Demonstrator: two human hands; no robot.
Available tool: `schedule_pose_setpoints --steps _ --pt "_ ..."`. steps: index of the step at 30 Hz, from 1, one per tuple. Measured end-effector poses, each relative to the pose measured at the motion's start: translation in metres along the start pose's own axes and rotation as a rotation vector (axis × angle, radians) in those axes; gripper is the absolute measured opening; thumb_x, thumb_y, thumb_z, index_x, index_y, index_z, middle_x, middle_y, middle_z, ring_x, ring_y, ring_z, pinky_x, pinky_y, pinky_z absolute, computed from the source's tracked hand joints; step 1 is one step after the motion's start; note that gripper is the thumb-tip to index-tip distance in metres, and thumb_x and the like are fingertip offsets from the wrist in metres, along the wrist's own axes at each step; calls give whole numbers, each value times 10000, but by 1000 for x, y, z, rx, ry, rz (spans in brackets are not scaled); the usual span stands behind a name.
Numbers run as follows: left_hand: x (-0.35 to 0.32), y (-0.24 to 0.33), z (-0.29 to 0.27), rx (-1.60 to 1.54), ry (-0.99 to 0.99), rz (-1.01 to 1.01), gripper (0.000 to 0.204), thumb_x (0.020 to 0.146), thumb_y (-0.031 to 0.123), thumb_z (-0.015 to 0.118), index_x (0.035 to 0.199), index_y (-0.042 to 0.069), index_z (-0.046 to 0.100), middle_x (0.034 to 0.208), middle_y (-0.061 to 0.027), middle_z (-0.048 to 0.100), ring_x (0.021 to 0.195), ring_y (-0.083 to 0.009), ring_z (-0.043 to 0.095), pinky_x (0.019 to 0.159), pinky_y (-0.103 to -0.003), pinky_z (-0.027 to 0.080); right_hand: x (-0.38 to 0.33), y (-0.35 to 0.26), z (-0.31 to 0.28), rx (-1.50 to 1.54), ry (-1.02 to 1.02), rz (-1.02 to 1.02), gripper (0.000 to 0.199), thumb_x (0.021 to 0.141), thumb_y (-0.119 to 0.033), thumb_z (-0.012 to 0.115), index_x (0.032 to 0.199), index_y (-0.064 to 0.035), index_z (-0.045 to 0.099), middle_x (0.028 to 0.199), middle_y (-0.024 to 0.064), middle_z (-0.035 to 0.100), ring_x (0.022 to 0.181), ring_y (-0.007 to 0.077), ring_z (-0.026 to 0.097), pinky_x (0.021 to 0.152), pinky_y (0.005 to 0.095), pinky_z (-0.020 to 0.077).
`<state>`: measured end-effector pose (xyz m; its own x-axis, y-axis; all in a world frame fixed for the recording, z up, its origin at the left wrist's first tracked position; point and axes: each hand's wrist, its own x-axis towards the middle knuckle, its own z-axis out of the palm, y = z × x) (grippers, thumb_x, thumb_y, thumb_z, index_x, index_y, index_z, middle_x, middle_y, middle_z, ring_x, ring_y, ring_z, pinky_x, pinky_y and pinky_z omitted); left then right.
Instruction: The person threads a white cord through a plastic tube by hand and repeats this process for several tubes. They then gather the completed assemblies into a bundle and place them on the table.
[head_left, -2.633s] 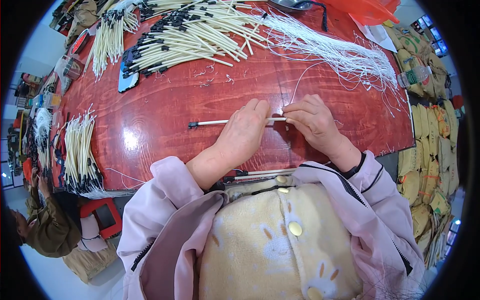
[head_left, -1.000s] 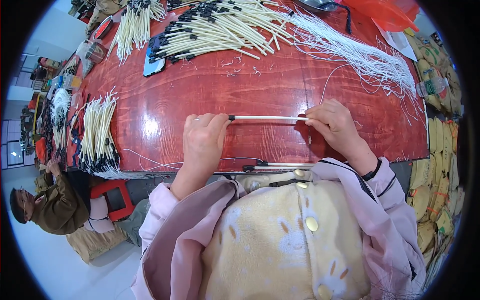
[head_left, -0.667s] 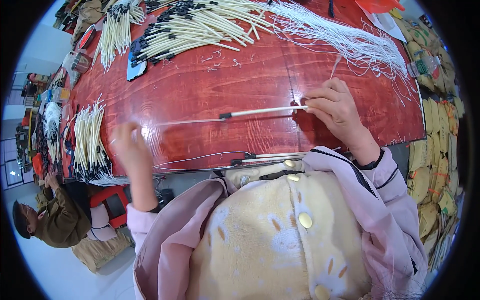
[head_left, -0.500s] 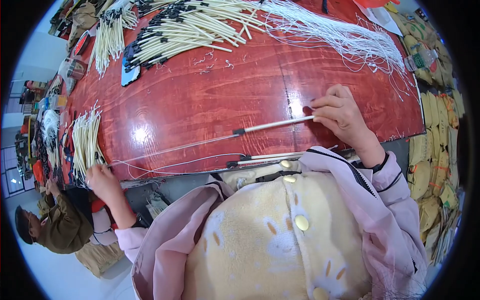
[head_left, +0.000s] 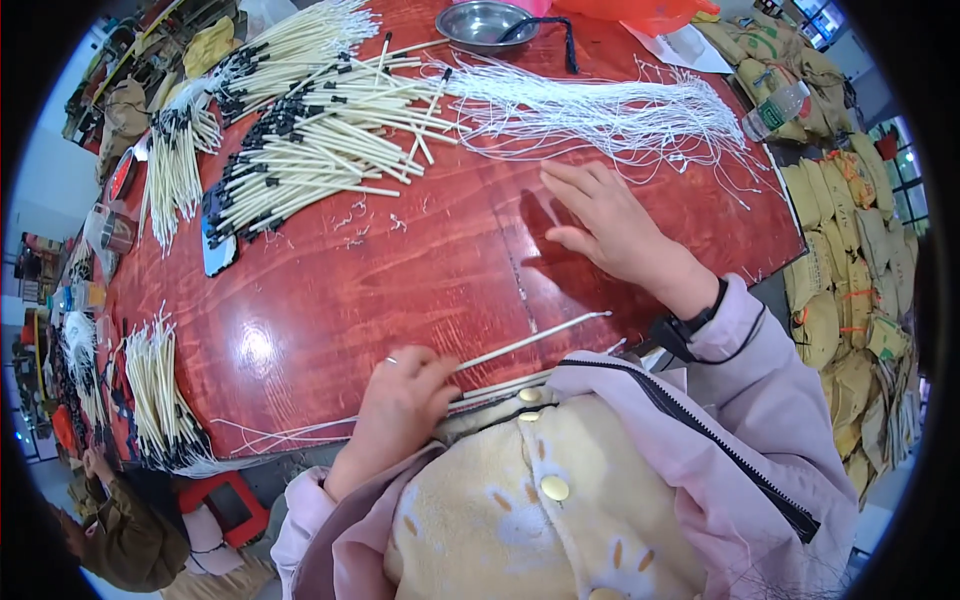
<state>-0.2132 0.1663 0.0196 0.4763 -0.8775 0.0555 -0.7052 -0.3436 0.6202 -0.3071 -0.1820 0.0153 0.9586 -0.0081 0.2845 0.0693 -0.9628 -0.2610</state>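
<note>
My left hand (head_left: 405, 395), with a ring on one finger, is low over the table's near edge. Its fingers are closed on the near end of a cream-coloured stick (head_left: 525, 343); that end is hidden by the hand. A white string knot shows at the stick's far tip. More cream sticks (head_left: 505, 385) lie right beside it along the edge, partly under my jacket. White strings (head_left: 285, 435) trail left from my left hand. My right hand (head_left: 615, 225) is held over the red table with fingers stretched out and apart, holding nothing, just short of a white string bundle (head_left: 600, 108).
Black-ended cream sticks (head_left: 310, 150) are heaped at the far left, beside a phone-like flat object (head_left: 220, 255). Another stick bundle (head_left: 155, 390) lies at the left edge. A metal bowl (head_left: 485, 25) and a plastic bottle (head_left: 775, 112) are farther off. A person (head_left: 135, 535) is at lower left.
My left hand has come rightward from the pulled-out string to the stick's end. The right hand has let go of the stick and reached forward. The view has shifted.
</note>
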Motion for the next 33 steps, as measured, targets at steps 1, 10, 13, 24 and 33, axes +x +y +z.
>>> schedule_pose_setpoints --steps 1,10,13,24,33 --pt "1 0 -2 -27 -143 65 304 814 78 765 1109 30 712 1066 -147 656 1009 -357 634 866 -418 526 11 4 4 -55 -6 32 677 867 -384 738 1379 23 563 1494 153 504 1219 351 510 1055 441 413" --pt "36 -9 -31 -12 -113 50 274 846 167 752 1075 34 680 991 -168 626 974 -378 629 834 -478 521 24 11 18 -208 -183 115 651 883 -362 722 1333 83 572 1523 159 473 1245 348 498 1076 443 400" --pt "76 -16 -28 29 -101 124 293 858 165 743 1087 18 635 1032 -190 615 988 -399 635 830 -493 524 10 -1 13 -183 -202 90 634 880 -362 719 1314 83 591 1508 155 491 1242 345 500 1077 443 397" --pt "169 -22 45 -1 124 25 337 850 175 760 1105 -8 638 922 -178 690 909 -414 674 786 -480 533 -17 -23 16 -67 -173 78 610 868 -357 720 1300 60 616 1462 144 539 1216 343 511 1075 445 397" --pt "103 -46 -2 -149 211 -162 162 875 164 731 871 6 698 704 -153 674 628 -216 662 612 -356 508 -33 -26 13 -11 -102 29 586 825 -349 762 1299 -27 642 1436 123 562 1184 335 522 1034 462 409"
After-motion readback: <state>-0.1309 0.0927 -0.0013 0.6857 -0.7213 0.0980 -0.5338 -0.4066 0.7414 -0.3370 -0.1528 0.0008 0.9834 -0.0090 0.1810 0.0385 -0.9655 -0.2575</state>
